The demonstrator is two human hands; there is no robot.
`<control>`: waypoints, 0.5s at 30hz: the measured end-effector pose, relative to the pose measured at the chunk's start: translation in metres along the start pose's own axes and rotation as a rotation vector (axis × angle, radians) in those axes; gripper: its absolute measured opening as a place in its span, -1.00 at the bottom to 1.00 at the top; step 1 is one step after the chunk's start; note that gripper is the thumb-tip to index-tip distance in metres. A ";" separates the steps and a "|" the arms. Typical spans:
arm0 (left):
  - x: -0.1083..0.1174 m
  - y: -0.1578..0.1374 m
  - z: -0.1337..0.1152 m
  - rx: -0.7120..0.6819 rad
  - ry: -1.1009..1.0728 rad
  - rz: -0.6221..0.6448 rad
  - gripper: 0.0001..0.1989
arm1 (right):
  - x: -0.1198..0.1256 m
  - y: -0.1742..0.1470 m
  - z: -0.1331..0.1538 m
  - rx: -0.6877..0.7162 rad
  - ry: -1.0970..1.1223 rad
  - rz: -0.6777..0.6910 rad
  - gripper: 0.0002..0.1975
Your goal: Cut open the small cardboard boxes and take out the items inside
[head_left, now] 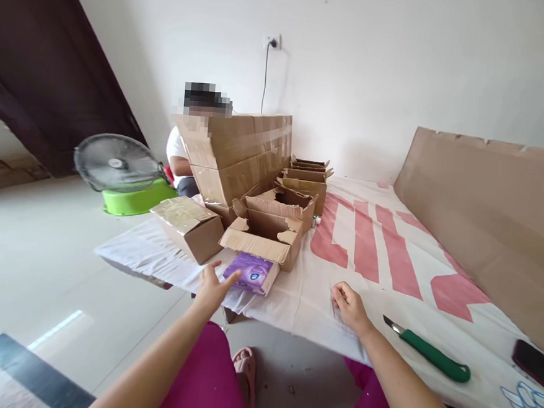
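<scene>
Forearms (169, 346) foremost; left hand (214, 284) spread beside purple pack (254, 271), right hand (349, 306) curled on surface (292, 311).
Blocked behind pack by open carton (255, 246); green-handled cutter (433, 355) rightward.

A tall, dark brown door (63, 59) slants across the upper left of my remote view. Near it, a round fan with a grey wire cage (116, 163) overlaps a bright green plastic basin (135, 200) on the glossy, pale tiled floor (40, 256). Right of the fan I see a partly hidden person in a white top (175, 144). On the white wall (365, 67), a black plug (273, 43) with a thin black cable (264, 79) fills a socket. A dark rectangular phone (538, 365) lies far right.
</scene>
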State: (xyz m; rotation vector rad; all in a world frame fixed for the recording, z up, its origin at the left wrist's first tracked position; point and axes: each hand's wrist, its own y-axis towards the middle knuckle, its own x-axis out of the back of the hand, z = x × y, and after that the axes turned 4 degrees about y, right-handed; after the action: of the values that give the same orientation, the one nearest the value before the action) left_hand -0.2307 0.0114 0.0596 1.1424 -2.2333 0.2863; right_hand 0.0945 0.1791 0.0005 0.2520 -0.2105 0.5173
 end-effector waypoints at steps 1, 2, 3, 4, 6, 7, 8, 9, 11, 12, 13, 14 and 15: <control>0.001 -0.004 0.003 -0.110 0.117 -0.042 -0.18 | 0.000 0.000 0.000 0.009 -0.017 0.002 -0.63; -0.001 -0.009 0.004 -0.223 0.226 -0.047 -0.14 | 0.000 0.000 -0.001 0.017 -0.036 0.003 -0.65; -0.004 -0.014 0.003 -0.318 0.313 -0.024 -0.11 | 0.000 0.001 -0.001 0.022 -0.054 0.002 -0.66; -0.009 -0.019 0.001 -0.377 0.382 0.012 -0.10 | 0.000 0.001 -0.001 0.026 -0.070 -0.001 -0.67; -0.020 -0.022 -0.010 -0.395 0.505 0.092 -0.10 | 0.001 0.002 -0.002 0.029 -0.092 -0.006 -0.69; -0.025 -0.021 -0.017 -0.382 0.566 0.128 -0.11 | 0.001 0.002 -0.002 0.030 -0.100 -0.009 -0.70; -0.031 -0.018 -0.025 -0.367 0.624 0.160 -0.14 | 0.001 0.002 -0.003 0.030 -0.106 -0.010 -0.71; -0.036 -0.014 -0.033 -0.356 0.677 0.190 -0.15 | 0.001 0.003 -0.003 0.028 -0.107 -0.012 -0.71; -0.045 -0.004 -0.048 -0.345 0.753 0.236 -0.17 | 0.000 0.003 -0.005 0.015 -0.099 -0.012 -0.73; -0.048 0.001 -0.054 -0.335 0.776 0.251 -0.17 | 0.000 0.003 -0.005 0.008 -0.094 -0.012 -0.73; -0.052 0.005 -0.059 -0.320 0.792 0.262 -0.16 | 0.000 0.003 -0.006 0.004 -0.091 -0.010 -0.74; -0.055 0.009 -0.063 -0.303 0.804 0.271 -0.15 | 0.000 0.003 -0.006 0.002 -0.090 -0.008 -0.74; -0.058 0.013 -0.066 -0.288 0.812 0.278 -0.14 | 0.000 0.003 -0.006 0.004 -0.093 -0.008 -0.74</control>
State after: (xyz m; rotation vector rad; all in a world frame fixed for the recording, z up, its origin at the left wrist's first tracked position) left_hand -0.1877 0.0868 0.0775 0.4316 -1.6175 0.4311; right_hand 0.0937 0.1834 -0.0047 0.2811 -0.2986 0.4984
